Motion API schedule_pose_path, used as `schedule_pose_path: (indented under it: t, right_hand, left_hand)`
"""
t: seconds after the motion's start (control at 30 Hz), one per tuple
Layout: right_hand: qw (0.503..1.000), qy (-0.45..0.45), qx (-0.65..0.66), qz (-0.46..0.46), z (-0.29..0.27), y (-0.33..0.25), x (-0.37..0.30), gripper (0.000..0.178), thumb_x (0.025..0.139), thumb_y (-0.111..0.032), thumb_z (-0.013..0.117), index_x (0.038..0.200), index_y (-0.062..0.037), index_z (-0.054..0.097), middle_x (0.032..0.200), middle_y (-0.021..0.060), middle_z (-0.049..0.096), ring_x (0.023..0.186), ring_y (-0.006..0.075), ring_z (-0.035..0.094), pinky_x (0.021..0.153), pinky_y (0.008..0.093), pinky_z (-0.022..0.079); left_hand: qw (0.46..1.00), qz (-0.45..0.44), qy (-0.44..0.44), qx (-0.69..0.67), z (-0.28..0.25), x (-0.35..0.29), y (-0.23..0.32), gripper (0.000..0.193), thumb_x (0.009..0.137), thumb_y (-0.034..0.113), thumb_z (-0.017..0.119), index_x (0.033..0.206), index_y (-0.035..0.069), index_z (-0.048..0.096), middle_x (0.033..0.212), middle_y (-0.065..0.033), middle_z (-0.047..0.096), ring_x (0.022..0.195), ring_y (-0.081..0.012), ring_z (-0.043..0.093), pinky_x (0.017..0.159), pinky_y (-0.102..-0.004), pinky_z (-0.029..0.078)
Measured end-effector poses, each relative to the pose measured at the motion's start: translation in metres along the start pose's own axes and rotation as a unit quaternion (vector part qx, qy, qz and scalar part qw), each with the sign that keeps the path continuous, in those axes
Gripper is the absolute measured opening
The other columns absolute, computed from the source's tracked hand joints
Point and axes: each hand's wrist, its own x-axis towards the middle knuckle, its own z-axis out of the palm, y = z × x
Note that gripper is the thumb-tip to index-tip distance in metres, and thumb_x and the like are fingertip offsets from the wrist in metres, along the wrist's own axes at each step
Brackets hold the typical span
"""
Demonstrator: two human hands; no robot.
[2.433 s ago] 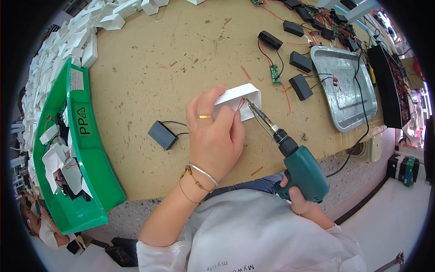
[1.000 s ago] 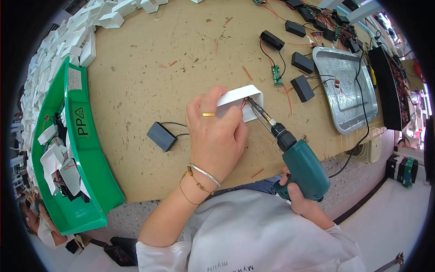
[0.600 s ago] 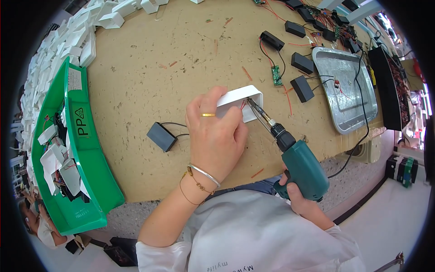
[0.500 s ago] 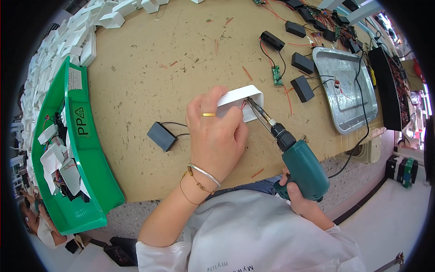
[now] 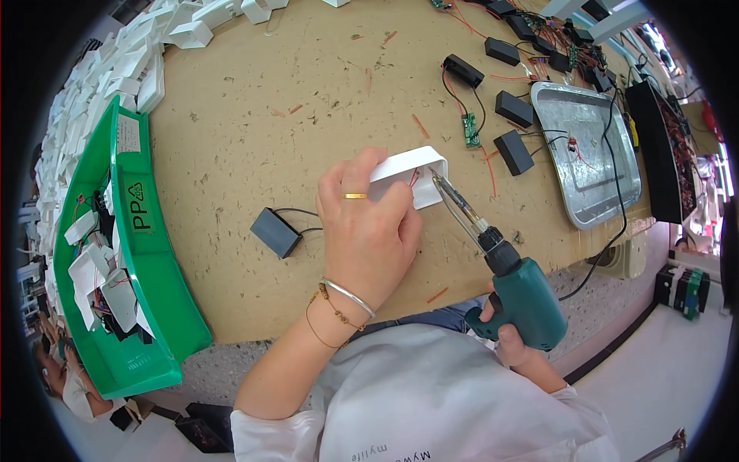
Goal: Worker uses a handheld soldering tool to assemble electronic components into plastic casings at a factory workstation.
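Note:
My left hand [image 5: 368, 227] is closed on a small white plastic housing [image 5: 412, 160], pressing it against the table with its open side facing right. Thin red wires [image 5: 416, 177] show inside the housing; the fingers hide the rest. A green soldering gun [image 5: 530, 304] is gripped by my right hand [image 5: 512, 346], with a finger at its trigger. Its slim metal tip and the thin feed tube beside it point up-left, at the housing's open end. Left of my left hand lies a black box [image 5: 275, 232] whose two dark leads run under that hand.
At left stands a green bin [image 5: 158, 254] holding white and black parts, with white housings [image 5: 138, 65] heaped behind it. A metal tray [image 5: 596, 196], black boxes [image 5: 514, 108] with wires and a green circuit board [image 5: 471, 129] lie right. A black cord [image 5: 616, 154] crosses the tray.
The soldering gun has moved right and slightly down in my right hand, drawing its tip back from inside the housing toward the rim. My left hand and the housing have hardly moved.

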Motion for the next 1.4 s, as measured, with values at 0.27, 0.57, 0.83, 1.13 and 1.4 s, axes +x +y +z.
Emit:
schedule_pose_path:
  t: [0.27, 0.57, 0.83, 1.13, 1.4]
  right_hand:
    - [1.0, -0.003, 0.015, 0.003, -0.002, -0.002, 0.001, 0.073, 0.078, -0.055, 0.058, 0.124, 0.0002, 0.042, 0.112, 0.0078, 0.048, 0.076, 0.0113, 0.049, 0.067, 0.0264, 0.041]
    - [0.992, 0.058, 0.107, -0.02, 0.011, -0.022, 0.015, 0.067, 0.077, -0.049, 0.061, 0.114, 0.0047, 0.049, 0.097, 0.0119, 0.054, 0.068, 0.0131, 0.053, 0.061, 0.0267, 0.043]
    - [0.976, 0.084, 0.187, -0.078, -0.001, -0.027, 0.029, 0.056, 0.081, -0.038, 0.056, 0.112, 0.0073, 0.047, 0.094, 0.0149, 0.053, 0.063, 0.0146, 0.052, 0.059, 0.0261, 0.042]
    - [0.958, 0.066, 0.275, -0.052, -0.011, -0.035, 0.052, 0.051, 0.08, -0.033, 0.056, 0.109, 0.007, 0.047, 0.097, 0.0156, 0.053, 0.061, 0.0148, 0.053, 0.062, 0.0266, 0.043]
    - [0.967, 0.074, 0.24, -0.039, -0.014, -0.033, 0.05, 0.054, 0.078, -0.037, 0.06, 0.107, 0.0066, 0.048, 0.091, 0.014, 0.055, 0.061, 0.0149, 0.054, 0.06, 0.0272, 0.044]
  left_hand:
    - [1.0, 0.003, -0.007, 0.002, -0.002, 0.0, 0.001, 0.012, 0.067, 0.006, 0.064, 0.077, 0.004, 0.058, 0.116, -0.0145, 0.048, 0.099, -0.038, 0.042, 0.082, -0.0448, 0.039]
    - [1.0, -0.007, -0.003, -0.014, -0.028, 0.001, -0.012, 0.058, 0.066, 0.008, 0.069, 0.117, 0.008, 0.041, 0.118, -0.0181, 0.045, 0.102, -0.0386, 0.046, 0.083, -0.0441, 0.042]
    - [0.922, -0.288, 0.064, -0.252, -0.174, 0.034, -0.008, 0.061, 0.075, 0.008, 0.067, 0.127, 0.003, 0.036, 0.117, -0.0105, 0.05, 0.092, -0.0163, 0.057, 0.063, -0.0229, 0.049]
    - [0.846, -0.422, 0.095, 0.31, -0.353, -0.021, -0.149, 0.049, 0.081, 0.029, 0.061, 0.119, 0.002, 0.047, 0.105, -0.0157, 0.057, 0.087, -0.0261, 0.06, 0.066, -0.0344, 0.05]
    - [0.964, -0.114, -0.032, 0.237, -0.153, 0.189, -0.166, 0.051, 0.079, 0.043, 0.062, 0.103, -0.002, 0.06, 0.102, -0.0197, 0.061, 0.097, -0.0326, 0.058, 0.085, -0.0382, 0.044]
